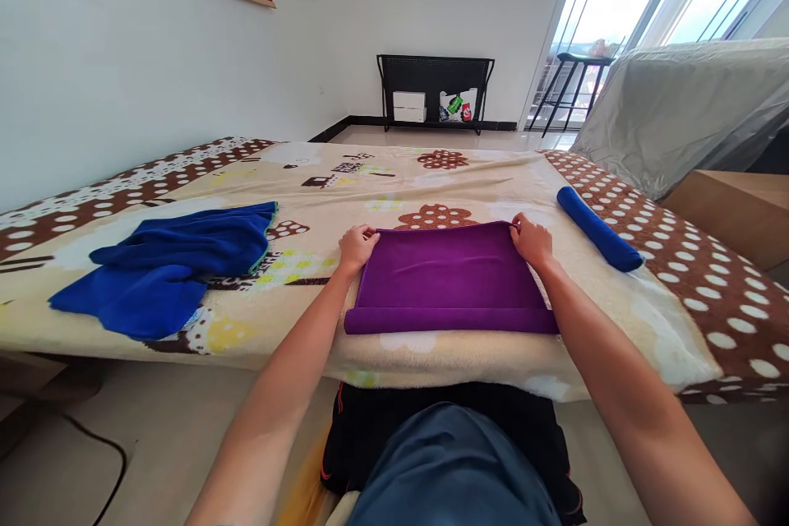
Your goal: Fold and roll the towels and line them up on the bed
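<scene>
A purple towel (449,275) lies folded flat on the bed, its near edge a rounded fold. My left hand (356,246) pinches its far left corner, fingers closed on the cloth. At the far right corner my right hand (531,240) grips the towel the same way. Both arms reach forward over the bed's near edge.
A crumpled blue towel (166,267) lies to the left on the patterned blanket (382,189). A rolled blue towel (599,228) rests to the right. A covered sofa (684,111) stands at the right, a black rack (435,90) against the far wall.
</scene>
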A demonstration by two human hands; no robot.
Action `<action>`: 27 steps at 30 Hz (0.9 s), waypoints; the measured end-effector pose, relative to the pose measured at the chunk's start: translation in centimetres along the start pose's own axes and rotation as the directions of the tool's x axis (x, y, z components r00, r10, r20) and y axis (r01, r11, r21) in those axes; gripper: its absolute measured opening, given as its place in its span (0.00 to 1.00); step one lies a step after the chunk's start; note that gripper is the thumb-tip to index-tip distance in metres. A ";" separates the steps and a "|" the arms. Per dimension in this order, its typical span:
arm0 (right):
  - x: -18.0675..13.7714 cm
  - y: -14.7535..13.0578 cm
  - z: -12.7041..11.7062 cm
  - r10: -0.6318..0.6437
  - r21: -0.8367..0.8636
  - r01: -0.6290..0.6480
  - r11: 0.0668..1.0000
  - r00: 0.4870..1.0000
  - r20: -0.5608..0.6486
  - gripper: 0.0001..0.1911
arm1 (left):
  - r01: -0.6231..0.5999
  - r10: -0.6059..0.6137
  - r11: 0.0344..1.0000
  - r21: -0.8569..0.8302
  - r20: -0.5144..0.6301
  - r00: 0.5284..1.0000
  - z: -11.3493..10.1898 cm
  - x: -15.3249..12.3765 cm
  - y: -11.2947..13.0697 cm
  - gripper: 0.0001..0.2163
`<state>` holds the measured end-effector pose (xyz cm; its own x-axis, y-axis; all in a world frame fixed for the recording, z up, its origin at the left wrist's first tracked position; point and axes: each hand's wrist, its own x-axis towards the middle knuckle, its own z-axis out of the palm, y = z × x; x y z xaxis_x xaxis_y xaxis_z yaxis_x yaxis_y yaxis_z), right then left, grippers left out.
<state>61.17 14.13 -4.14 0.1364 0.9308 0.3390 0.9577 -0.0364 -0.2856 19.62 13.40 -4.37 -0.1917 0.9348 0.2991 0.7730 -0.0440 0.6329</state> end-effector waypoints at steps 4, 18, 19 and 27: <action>-0.4 0.0 -0.5 0.001 0.027 -0.002 1.000 1.000 0.020 0.18 | 0.013 -0.004 0.994 0.106 -0.080 0.997 -0.9 -0.5 1.3 0.08; -4.9 -12.1 2.7 -0.518 0.215 0.482 0.849 0.839 0.164 0.19 | -0.472 0.364 0.872 0.130 0.474 0.802 6.7 -5.9 10.7 0.29; -5.2 -12.0 2.9 -0.536 0.221 0.498 0.839 0.827 0.171 0.20 | -0.463 0.339 0.874 0.145 0.499 0.797 6.9 -5.7 10.2 0.29; -3.2 -6.6 2.8 -0.424 0.163 0.394 0.905 0.871 0.247 0.28 | -0.388 0.223 0.882 0.269 0.487 0.844 3.7 -3.3 5.2 0.32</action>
<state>53.76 12.42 -5.82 -0.3498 0.9163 0.1950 0.8788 0.3931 -0.2705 26.53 11.44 -4.72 0.3050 0.9513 0.0455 0.9185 -0.3064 0.2501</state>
